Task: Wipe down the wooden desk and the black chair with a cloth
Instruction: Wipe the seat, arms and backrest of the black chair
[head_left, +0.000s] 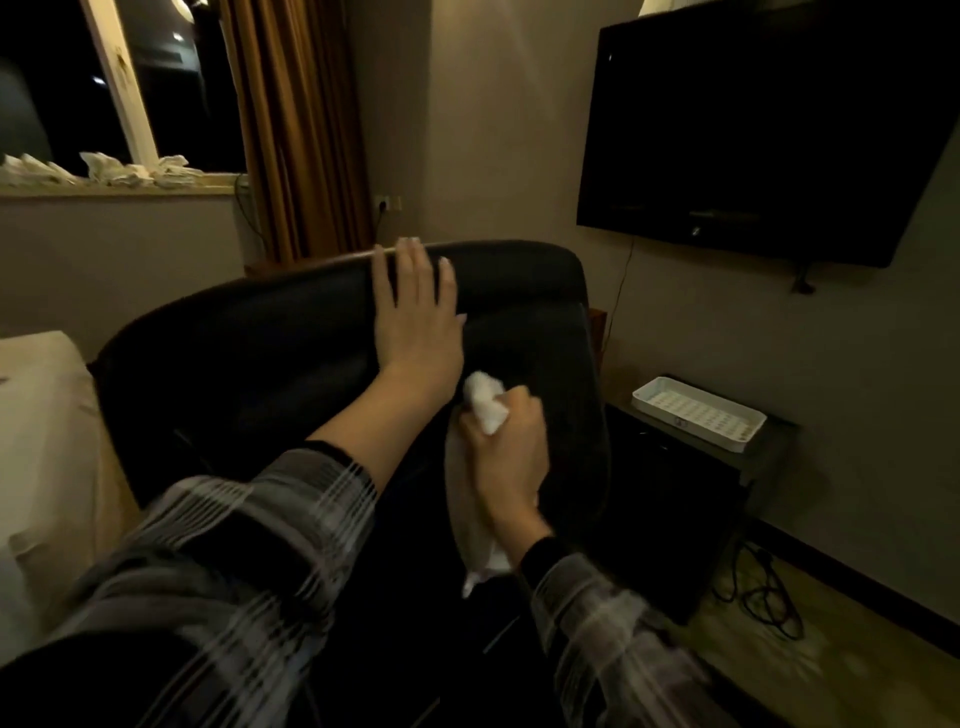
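cloth (485, 410): soft, light, bunching in right hand (506, 447), fingers curling round it against the chair (260, 332) | left hand (415, 306): fingers lying flat, steadying chair top; best gripping wadded cloth firmly

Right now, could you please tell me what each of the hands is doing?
Left hand: open, fingers straight, resting on the black chair.
Right hand: gripping the white cloth.
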